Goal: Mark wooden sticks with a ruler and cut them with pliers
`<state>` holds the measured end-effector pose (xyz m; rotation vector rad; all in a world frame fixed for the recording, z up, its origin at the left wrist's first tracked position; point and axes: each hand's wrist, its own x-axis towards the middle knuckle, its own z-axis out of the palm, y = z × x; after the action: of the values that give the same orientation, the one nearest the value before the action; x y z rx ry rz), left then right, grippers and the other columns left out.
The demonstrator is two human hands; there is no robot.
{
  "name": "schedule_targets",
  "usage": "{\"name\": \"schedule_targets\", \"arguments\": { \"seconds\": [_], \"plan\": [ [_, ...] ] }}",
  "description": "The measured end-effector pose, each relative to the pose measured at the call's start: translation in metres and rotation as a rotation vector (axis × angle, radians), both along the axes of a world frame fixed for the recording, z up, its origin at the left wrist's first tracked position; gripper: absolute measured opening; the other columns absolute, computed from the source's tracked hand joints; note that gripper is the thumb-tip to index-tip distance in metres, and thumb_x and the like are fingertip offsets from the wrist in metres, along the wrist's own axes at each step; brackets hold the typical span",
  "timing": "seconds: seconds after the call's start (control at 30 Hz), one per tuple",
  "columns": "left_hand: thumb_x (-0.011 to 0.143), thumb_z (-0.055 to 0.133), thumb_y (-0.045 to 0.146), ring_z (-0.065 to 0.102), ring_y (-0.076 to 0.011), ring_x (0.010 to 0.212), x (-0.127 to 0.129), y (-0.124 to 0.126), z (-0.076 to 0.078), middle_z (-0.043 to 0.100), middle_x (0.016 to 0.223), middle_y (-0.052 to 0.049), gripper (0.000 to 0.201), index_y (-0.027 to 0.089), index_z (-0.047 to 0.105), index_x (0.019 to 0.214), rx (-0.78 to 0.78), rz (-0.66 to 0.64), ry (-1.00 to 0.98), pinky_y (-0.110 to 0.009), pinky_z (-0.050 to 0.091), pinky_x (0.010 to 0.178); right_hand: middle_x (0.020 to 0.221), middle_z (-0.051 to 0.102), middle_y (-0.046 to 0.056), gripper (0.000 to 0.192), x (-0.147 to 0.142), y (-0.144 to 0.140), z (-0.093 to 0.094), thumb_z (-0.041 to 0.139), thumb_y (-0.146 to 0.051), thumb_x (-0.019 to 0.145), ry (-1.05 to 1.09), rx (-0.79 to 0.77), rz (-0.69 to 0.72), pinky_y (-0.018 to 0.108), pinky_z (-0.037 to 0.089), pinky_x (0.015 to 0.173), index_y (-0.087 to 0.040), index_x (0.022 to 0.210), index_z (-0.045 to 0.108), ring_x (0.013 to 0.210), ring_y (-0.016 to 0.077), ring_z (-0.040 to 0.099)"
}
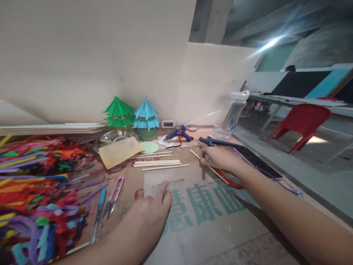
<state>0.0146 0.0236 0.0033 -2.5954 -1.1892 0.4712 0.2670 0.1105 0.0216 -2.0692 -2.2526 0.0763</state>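
Note:
My left hand (153, 209) lies low over a clear plastic sheet (215, 235), index finger stretched out. Its fingertip is at a short strip with ruler marks (168, 183). Further right, my right hand (219, 159) has its fingers bent round a slim, purple-grey, pen-like tool (207, 158); the grip partly hides it. One thin wooden stick (217, 174) runs slantwise beneath those fingers. A curved red handle (233, 183) shows under the right wrist. Several more wooden sticks (157, 163) lie side by side beyond my left hand.
Colourful pipe cleaners (35, 191) heap at left, beside thread snips (116, 195) and a blue-capped pen (98, 213). At the back stand green (118, 112) and blue (146, 114) tiered paper roofs, a glue gun (179, 133) and a water bottle (231, 114). A red chair (300, 123) stands beyond.

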Motion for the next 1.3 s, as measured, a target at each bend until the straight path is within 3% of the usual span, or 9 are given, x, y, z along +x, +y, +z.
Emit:
{"name": "schedule_targets", "arguments": {
  "seconds": [0.1,0.23,0.4,0.6,0.77,0.97,1.3],
  "plan": [
    [0.072,0.034,-0.010,0.073,-0.0233,0.067,-0.002,0.000,-0.005,0.038,0.148,-0.019,0.073,0.014,0.047,0.139,0.023,-0.029,0.015,-0.044,0.063,0.061,0.080,0.071,0.005,0.010,-0.002,-0.001,0.003,0.058,-0.017,0.079,0.082,0.051,0.053,0.022,0.039,0.057,-0.017,0.087,0.065,0.069,0.0174,0.063],
    [0.071,0.037,-0.010,0.072,-0.0215,0.065,-0.004,0.000,-0.009,0.040,0.146,-0.022,0.072,0.012,0.047,0.139,0.051,-0.071,-0.001,-0.037,0.062,0.056,0.083,0.070,0.002,0.018,-0.014,-0.004,-0.002,0.049,-0.013,0.084,0.205,0.157,0.095,0.021,0.040,0.060,-0.018,0.098,0.061,0.070,0.0152,0.061],
    [0.069,0.036,-0.011,0.071,-0.0207,0.061,-0.003,0.000,-0.008,0.043,0.144,-0.021,0.072,0.013,0.051,0.135,0.070,-0.079,-0.018,-0.035,0.062,0.053,0.102,0.069,0.008,0.026,-0.025,0.000,-0.026,0.046,-0.009,0.087,0.304,0.342,0.181,0.028,0.043,0.081,-0.019,0.101,0.065,0.095,0.0205,0.062],
    [0.071,0.035,-0.010,0.072,-0.0212,0.062,-0.001,0.001,-0.003,0.043,0.145,-0.021,0.071,0.013,0.051,0.136,0.040,-0.070,-0.012,-0.035,0.061,0.051,0.098,0.068,0.009,0.023,-0.020,0.007,-0.037,0.051,-0.010,0.085,0.288,0.333,0.206,0.031,0.043,0.084,-0.019,0.096,0.069,0.095,0.0220,0.060],
    [0.070,0.033,-0.011,0.071,-0.0215,0.061,-0.001,0.002,-0.003,0.043,0.146,-0.018,0.074,0.015,0.051,0.137,0.041,-0.042,-0.002,-0.036,0.062,0.051,0.099,0.070,0.007,0.025,-0.013,0.010,-0.026,0.052,-0.005,0.082,0.306,0.310,0.182,0.028,0.043,0.084,-0.019,0.092,0.070,0.095,0.0207,0.062],
    [0.068,0.033,-0.012,0.070,-0.0211,0.057,-0.003,0.001,-0.011,0.044,0.144,-0.019,0.076,0.016,0.051,0.137,0.097,-0.070,-0.005,-0.036,0.061,0.049,0.087,0.073,0.003,0.029,0.000,0.009,-0.008,0.052,-0.001,0.077,0.314,0.228,0.159,0.024,0.044,0.075,-0.019,0.088,0.072,0.081,0.0179,0.065],
    [0.070,0.035,-0.012,0.071,-0.0225,0.061,-0.002,0.002,-0.008,0.042,0.146,-0.020,0.075,0.016,0.048,0.139,0.044,-0.039,-0.014,-0.037,0.061,0.050,0.083,0.072,0.003,0.033,0.006,0.011,-0.011,0.050,-0.001,0.075,0.254,0.153,0.171,0.023,0.043,0.069,-0.020,0.086,0.074,0.075,0.0174,0.063]
  ]
}}
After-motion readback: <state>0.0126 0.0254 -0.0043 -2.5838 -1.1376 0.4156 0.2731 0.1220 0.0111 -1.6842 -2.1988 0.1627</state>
